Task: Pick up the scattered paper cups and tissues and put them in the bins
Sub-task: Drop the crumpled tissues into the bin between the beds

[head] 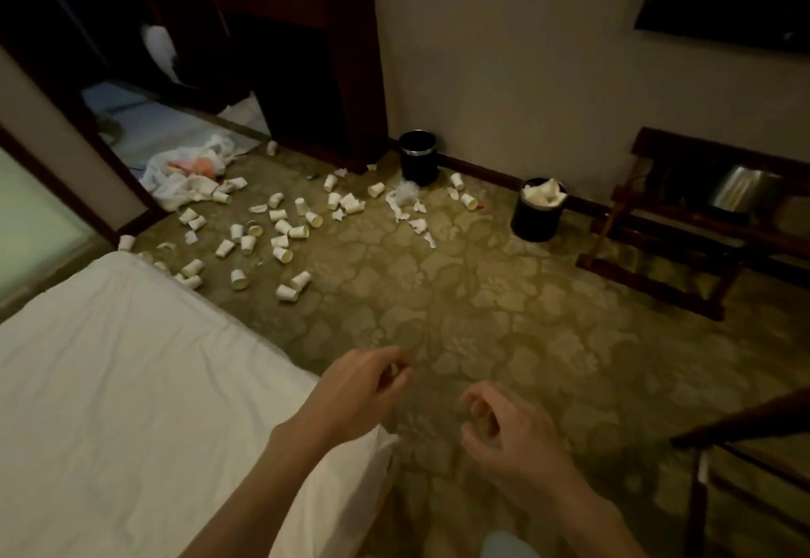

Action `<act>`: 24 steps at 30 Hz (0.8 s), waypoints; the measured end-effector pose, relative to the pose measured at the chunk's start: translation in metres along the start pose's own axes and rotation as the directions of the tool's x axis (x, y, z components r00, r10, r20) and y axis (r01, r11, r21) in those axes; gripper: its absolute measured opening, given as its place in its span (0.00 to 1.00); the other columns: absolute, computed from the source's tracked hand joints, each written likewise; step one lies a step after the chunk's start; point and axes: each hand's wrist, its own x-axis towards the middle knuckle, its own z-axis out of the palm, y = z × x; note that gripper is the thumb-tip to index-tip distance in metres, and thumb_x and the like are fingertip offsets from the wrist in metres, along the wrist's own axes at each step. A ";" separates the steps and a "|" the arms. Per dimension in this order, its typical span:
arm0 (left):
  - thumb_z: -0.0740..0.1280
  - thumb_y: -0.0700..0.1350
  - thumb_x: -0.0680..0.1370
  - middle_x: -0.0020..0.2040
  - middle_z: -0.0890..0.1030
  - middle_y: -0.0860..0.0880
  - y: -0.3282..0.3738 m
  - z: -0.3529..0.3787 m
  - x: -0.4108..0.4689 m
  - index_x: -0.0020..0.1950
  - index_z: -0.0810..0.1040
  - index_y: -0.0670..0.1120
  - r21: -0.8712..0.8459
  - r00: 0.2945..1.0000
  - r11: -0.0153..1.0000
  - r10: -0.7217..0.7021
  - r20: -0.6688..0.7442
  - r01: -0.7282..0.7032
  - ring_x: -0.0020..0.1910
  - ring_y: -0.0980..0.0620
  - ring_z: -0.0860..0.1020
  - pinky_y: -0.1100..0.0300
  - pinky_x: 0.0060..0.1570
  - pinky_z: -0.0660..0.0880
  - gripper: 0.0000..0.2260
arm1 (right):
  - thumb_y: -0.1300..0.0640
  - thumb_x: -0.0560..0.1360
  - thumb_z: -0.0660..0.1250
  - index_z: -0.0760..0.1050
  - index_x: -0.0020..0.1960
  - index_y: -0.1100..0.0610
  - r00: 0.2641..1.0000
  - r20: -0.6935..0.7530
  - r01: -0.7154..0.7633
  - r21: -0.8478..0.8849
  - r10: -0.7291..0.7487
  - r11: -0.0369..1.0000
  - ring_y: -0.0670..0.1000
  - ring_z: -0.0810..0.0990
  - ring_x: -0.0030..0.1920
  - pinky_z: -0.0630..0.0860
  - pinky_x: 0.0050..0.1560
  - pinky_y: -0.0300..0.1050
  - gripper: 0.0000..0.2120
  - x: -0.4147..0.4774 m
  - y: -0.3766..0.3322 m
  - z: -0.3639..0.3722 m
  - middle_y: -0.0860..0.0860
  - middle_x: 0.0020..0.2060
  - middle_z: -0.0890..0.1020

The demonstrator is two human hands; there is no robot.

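- Left hand (364, 386), 6 o'clock in the view: fingers loosely curled, thumb near the fingertips; nothing is seen held, though a pale speck at the tips is too small to identify
- Right hand (504, 430), toward 5 o'clock: fingers relaxed and curled, empty, apart from the left hand
- Bed (109, 382), 8 o'clock: its white corner ends just behind the left hand
- Carpet (482, 316), centre: pale and patterned; small tissue scraps may go unnoticed against it
- Paper cups (282, 254), 10 to 11 o'clock: many lie on their sides, well apart from both hands; some sit tight against the bed edge, where they are likely to be missed
- Tissues (418, 224), 12 o'clock: torn shreds lie between the two bins; a hasty grasp would probably tear them further
- Nearer bin (534, 224), 1 o'clock: heaped with tissue to the rim; anything added would likely spill over
- Farther bin (418, 167), 12 o'clock, against the wall (526, 53): contents not visible; cups tossed from a distance may bounce out
- Plastic bag (188, 167), 10 o'clock: cups lie touching it and could snag in its folds
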 end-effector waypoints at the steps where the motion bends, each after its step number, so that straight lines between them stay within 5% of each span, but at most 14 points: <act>1: 0.62 0.51 0.82 0.36 0.78 0.54 -0.005 -0.001 0.018 0.49 0.79 0.51 -0.007 1.000 1.000 -0.011 0.000 0.011 0.34 0.56 0.76 0.61 0.36 0.73 0.08 | 0.49 0.75 0.65 0.70 0.53 0.41 1.000 0.012 0.002 0.009 -0.002 1.000 0.37 0.71 0.41 0.69 0.45 0.33 0.08 0.021 0.006 -0.005 0.41 0.45 0.73; 6: 0.62 0.53 0.81 0.35 0.76 0.58 -0.036 -0.001 0.120 0.47 0.78 0.53 -0.041 0.994 0.994 -0.104 -0.022 0.103 0.33 0.58 0.74 0.64 0.35 0.71 0.08 | 0.49 0.75 0.65 0.68 0.50 0.40 0.996 0.091 0.010 0.030 -0.012 1.000 0.37 0.71 0.41 0.67 0.42 0.31 0.08 0.138 0.046 -0.026 0.40 0.43 0.73; 11: 0.62 0.53 0.81 0.33 0.76 0.58 -0.040 -0.016 0.242 0.46 0.78 0.53 -0.056 0.981 0.981 -0.190 -0.038 0.188 0.33 0.59 0.75 0.57 0.37 0.75 0.08 | 0.51 0.74 0.67 0.69 0.51 0.43 0.992 0.124 0.007 0.016 -0.009 1.000 0.43 0.73 0.43 0.71 0.44 0.37 0.09 0.264 0.095 -0.083 0.41 0.43 0.73; 16: 0.62 0.56 0.81 0.35 0.77 0.59 -0.040 -0.038 0.350 0.42 0.73 0.61 -0.113 0.970 0.964 -0.243 -0.019 0.239 0.34 0.62 0.76 0.68 0.32 0.69 0.07 | 0.50 0.76 0.66 0.70 0.52 0.44 0.987 0.160 0.022 0.018 -0.025 1.000 0.39 0.73 0.43 0.70 0.41 0.34 0.07 0.378 0.124 -0.131 0.40 0.44 0.73; 24: 0.64 0.54 0.80 0.38 0.78 0.65 -0.084 -0.041 0.504 0.43 0.78 0.56 -0.294 0.940 0.904 -0.339 -0.046 0.312 0.33 0.62 0.75 0.71 0.32 0.70 0.08 | 0.46 0.76 0.65 0.69 0.52 0.40 0.970 0.234 -0.069 0.001 0.067 0.998 0.39 0.74 0.44 0.72 0.41 0.36 0.07 0.532 0.163 -0.153 0.37 0.45 0.73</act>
